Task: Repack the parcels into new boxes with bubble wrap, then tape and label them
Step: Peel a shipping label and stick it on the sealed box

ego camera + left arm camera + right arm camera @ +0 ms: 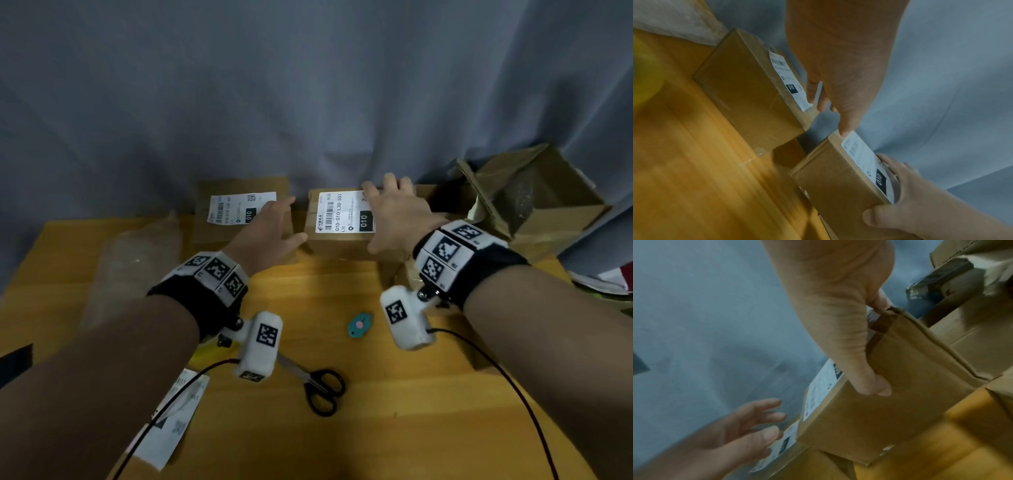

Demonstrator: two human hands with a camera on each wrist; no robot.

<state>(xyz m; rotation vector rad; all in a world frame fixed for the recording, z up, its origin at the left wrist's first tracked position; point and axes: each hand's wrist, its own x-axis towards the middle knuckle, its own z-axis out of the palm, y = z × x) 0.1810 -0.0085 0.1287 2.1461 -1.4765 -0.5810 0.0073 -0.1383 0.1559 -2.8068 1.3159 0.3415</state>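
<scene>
Two taped cardboard parcels with white shipping labels stand at the back of the wooden table (376,394). My right hand (397,212) grips the right parcel (337,245), with its fingers over the far top edge and its thumb on the front face. The right wrist view shows this hand (849,337) clamped on that parcel (900,394). My left hand (274,226) hovers between the two parcels with straight fingers. Its thumb tip reaches the right parcel's (838,181) top left corner. The left parcel (219,236) stands just beyond my left hand (838,73).
Black scissors (318,387) and a small teal cutter (359,323) lie at mid table. Bubble wrap (133,263) is spread at the left, and a label sheet (171,421) lies near the front left. An open, torn cardboard box (534,202) sits at the back right. A grey curtain (308,85) hangs behind.
</scene>
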